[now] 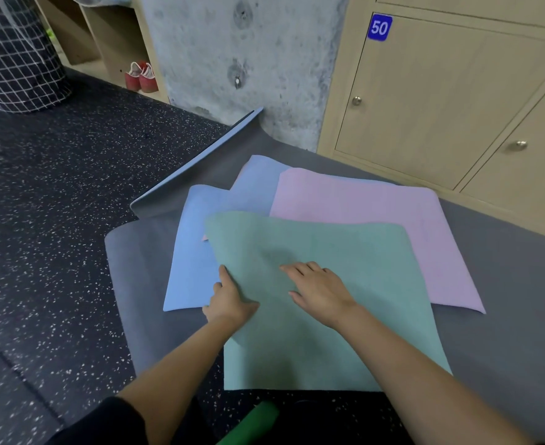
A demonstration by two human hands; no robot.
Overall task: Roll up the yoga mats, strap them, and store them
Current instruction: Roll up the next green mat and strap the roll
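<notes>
Teal yoga mat (pixel 329 332) lies unrolled on top of a loose pile on the dark speckled floor (pixel 39 220), closest to the person; beneath it a pink mat (pixel 377 207) fans out to the right and a blue mat (pixel 194 252) to the left, and all three rest on a larger grey mat (pixel 505 300) whose far left edge curls upward. The left hand (pixel 229 300) grips the teal mat's left edge, which is slightly raised there, and some of its fingers are hidden by the mat; the right hand (pixel 319 290) rests palm down on the middle of the teal mat, fingers straight and a little spread, holding nothing. At the bottom of the view, a dark green roll (pixel 258 419) lies just beside the teal mat's near edge. Behind the pile stands a concrete pillar (pixel 248 59), with wooden lockers (pixel 441 91) to its right, one numbered 50; to the left, red shoes (pixel 141 77) sit in an open cubby, near a black basket (pixel 14 59) with a white grid pattern.
</notes>
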